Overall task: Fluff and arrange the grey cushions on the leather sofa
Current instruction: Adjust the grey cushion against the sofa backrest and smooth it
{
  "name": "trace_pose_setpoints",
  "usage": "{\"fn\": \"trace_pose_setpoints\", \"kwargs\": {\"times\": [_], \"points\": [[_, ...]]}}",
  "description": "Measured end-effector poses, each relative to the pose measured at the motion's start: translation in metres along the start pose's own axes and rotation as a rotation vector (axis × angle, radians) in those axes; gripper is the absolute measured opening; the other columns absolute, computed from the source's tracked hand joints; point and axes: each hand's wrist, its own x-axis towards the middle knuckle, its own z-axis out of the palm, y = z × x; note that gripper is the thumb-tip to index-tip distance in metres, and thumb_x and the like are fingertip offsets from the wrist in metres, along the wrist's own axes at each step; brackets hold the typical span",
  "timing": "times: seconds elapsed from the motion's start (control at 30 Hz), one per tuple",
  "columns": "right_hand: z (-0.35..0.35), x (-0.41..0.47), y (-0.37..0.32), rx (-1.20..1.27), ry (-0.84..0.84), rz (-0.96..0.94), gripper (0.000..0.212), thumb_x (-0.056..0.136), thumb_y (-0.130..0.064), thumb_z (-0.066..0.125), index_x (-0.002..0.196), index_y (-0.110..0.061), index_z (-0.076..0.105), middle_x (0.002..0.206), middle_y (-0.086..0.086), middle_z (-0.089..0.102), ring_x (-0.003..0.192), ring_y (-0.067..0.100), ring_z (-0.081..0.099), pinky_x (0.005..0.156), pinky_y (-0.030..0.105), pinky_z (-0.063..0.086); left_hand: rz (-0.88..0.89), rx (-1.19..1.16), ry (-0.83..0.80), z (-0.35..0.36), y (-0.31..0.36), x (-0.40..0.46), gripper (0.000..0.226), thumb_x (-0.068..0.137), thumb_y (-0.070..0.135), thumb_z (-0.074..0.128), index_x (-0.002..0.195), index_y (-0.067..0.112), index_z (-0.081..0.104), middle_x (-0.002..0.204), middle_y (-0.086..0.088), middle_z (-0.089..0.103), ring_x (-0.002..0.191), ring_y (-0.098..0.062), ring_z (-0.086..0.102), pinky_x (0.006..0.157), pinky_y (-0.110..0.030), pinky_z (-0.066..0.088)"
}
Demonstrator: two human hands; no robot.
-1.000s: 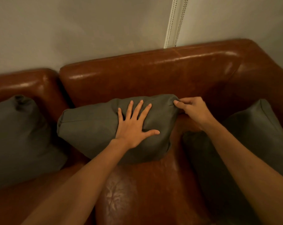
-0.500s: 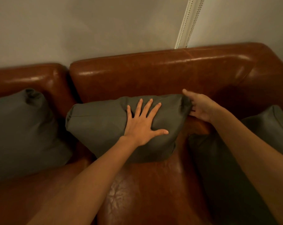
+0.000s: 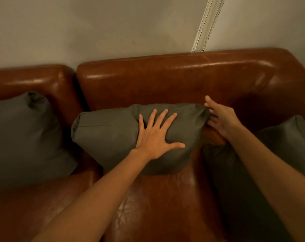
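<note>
A grey cushion [image 3: 109, 133] leans against the backrest of the brown leather sofa [image 3: 165, 81], in the middle of the view. My left hand [image 3: 157, 135] lies flat on its front face, fingers spread and straight. My right hand [image 3: 220, 117] is at the cushion's right end with fingers loosely extended, touching its upper right corner. A second grey cushion [image 3: 20, 137] rests on the left seat. A third grey cushion [image 3: 279, 151] lies at the right, partly hidden under my right forearm.
A pale wall [image 3: 95, 32] rises behind the sofa, with white beaded blind cords [image 3: 204, 27] hanging down to the backrest top. The sofa's right arm [image 3: 291, 81] curves round at the right. Bare leather seat [image 3: 157, 206] shows below the middle cushion.
My right hand has let go of the cushion's right corner it was pinching and opened its fingers against that end. The left hand stays flat on the cushion.
</note>
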Motion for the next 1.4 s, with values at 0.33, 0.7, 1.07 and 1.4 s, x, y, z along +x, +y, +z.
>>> {"fn": "trace_pose_setpoints", "kwargs": {"times": [0.33, 0.7, 1.07, 1.4], "points": [[0.011, -0.023, 0.04, 0.087, 0.114, -0.182, 0.014, 0.092, -0.018, 0.066, 0.103, -0.01, 0.067, 0.106, 0.006, 0.07, 0.103, 0.018, 0.066, 0.084, 0.029, 0.056, 0.062, -0.268, -0.034, -0.035, 0.044, 0.095, 0.046, 0.103, 0.044, 0.031, 0.147, 0.03, 0.037, 0.155, 0.001, 0.031, 0.146, -0.02, 0.019, 0.117, -0.053, 0.004], [-0.008, -0.02, 0.044, -0.527, 0.245, -0.535, 0.027, 0.099, -0.034, 0.054, 0.11, -0.014, 0.069, 0.094, -0.005, 0.068, 0.088, 0.006, 0.065, 0.084, 0.035, 0.057, 0.098, -0.139, 0.04, -0.026, 0.042, 0.129, 0.034, 0.106, 0.03, 0.031, 0.117, 0.017, 0.061, 0.119, -0.004, 0.06, 0.118, -0.024, 0.044, 0.103, -0.042, 0.025], [0.002, -0.003, 0.034, -0.401, 0.499, -0.499, 0.024, 0.099, -0.038, 0.051, 0.107, -0.018, 0.062, 0.106, 0.001, 0.059, 0.096, 0.017, 0.057, 0.087, 0.04, 0.051, -0.348, -0.048, 0.266, -0.083, -0.112, 0.035, 0.029, 0.1, 0.031, 0.041, 0.115, 0.024, 0.064, 0.127, -0.004, 0.059, 0.12, -0.031, 0.049, 0.103, -0.047, 0.032], [0.099, -0.025, 0.031, -0.453, 0.878, -0.58, 0.048, 0.084, -0.004, 0.049, 0.13, -0.013, 0.045, 0.141, 0.01, 0.041, 0.136, 0.026, 0.035, 0.11, 0.043, 0.024, -0.6, -0.649, 0.451, -0.072, -0.189, -0.033, 0.018, 0.099, 0.015, 0.052, 0.107, 0.014, 0.067, 0.109, -0.003, 0.065, 0.106, -0.017, 0.057, 0.088, -0.025, 0.04]]}}
